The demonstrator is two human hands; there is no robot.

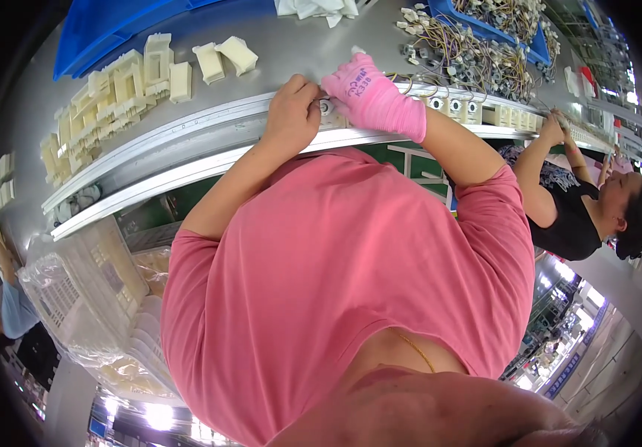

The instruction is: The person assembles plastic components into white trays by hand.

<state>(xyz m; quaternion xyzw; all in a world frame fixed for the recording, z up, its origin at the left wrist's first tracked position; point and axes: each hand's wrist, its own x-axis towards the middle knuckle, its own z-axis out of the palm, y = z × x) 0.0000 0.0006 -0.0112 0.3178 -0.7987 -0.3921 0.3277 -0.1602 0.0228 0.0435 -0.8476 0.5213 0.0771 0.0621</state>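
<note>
Upper centre: white housing [326,107] at rail [187,127] running sideways, between bare left hand [293,112] and gloved right hand [368,93], both close; fingers curled, cannot tell grasp.

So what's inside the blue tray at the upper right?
The blue tray holds a tangled heap of thin wires with small pale ends. Its floor, and anything buried under the heap, is covered and can't be seen.
</note>
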